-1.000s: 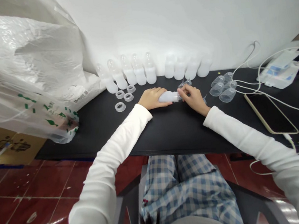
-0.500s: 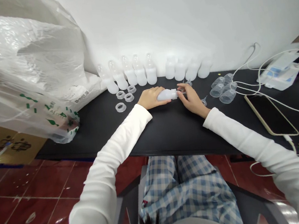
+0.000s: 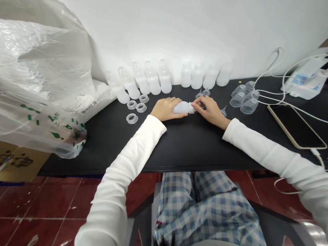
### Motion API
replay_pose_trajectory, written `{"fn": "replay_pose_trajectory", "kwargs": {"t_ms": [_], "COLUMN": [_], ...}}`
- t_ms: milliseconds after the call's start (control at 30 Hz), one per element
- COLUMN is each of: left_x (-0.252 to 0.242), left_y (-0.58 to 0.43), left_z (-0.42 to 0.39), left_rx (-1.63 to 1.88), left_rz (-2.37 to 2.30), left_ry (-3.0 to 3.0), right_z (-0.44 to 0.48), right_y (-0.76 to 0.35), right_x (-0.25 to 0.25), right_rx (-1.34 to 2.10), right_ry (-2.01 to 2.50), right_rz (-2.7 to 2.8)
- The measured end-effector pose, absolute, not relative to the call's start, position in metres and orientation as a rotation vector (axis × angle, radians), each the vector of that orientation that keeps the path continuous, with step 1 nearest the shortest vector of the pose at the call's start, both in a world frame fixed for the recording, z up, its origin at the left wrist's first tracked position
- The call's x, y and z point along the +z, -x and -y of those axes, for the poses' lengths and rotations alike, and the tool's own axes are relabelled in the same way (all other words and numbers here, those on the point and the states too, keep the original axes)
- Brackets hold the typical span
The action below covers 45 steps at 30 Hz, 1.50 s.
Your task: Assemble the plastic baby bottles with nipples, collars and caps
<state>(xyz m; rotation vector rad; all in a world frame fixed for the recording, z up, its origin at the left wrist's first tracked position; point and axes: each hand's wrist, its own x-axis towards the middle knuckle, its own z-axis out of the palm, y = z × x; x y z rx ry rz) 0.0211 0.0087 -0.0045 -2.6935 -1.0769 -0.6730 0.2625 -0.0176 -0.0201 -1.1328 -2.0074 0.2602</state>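
A frosted white baby bottle (image 3: 181,107) lies on its side just over the black table, its mouth to the right. My left hand (image 3: 165,109) wraps round its body from the left. At the mouth end my right hand (image 3: 207,108) has its fingertips pinched together, touching the bottle's neck; whatever is between them is hidden. Behind that hand are clear bottle teats (image 3: 206,92), and another teat (image 3: 224,111) sits partly hidden at its right. Several translucent collar rings (image 3: 132,118) lie left of my left hand.
Along the wall stand several bottles with clear domed caps (image 3: 153,82) and several uncapped bottles (image 3: 197,77). Clear caps (image 3: 249,106) lie at the right, beside a phone (image 3: 296,125), white cables and a white power strip (image 3: 306,80). Plastic bags (image 3: 32,67) crowd the left.
My right fingers have shifted slightly left and closed over the bottle's mouth end. The bottle has tilted a little, and the teats behind show more.
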Motion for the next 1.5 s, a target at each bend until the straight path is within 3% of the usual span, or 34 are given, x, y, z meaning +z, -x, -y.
{"fn": "replay_pose_trajectory", "kwargs": {"t_ms": [167, 500, 1233, 1500], "left_x": [-0.0028, -0.0062, -0.0036, -0.0035], "left_y": [-0.0249, -0.0181, -0.023, -0.0213], "left_z": [-0.0056, -0.0114, -0.005, -0.0069], "left_rx": [-0.646, -0.731, -0.667, -0.701], "left_rz": [1.015, 1.167, 1.112, 1.244], "left_ry": [2.721, 2.682, 2.736, 2.709], "right_z": [0.017, 0.0255, 0.0244, 0.0253], "right_y": [-0.264, -0.2577, -0.2601, -0.2605], "right_x": [-0.0185, -0.019, -0.014, -0.0201], "right_rx": [0.223, 0.175, 0.248, 0.195], "right_ry": [1.214, 0.915, 1.307, 1.096], "right_rz": [1.987, 2.117, 2.131, 2.178]}}
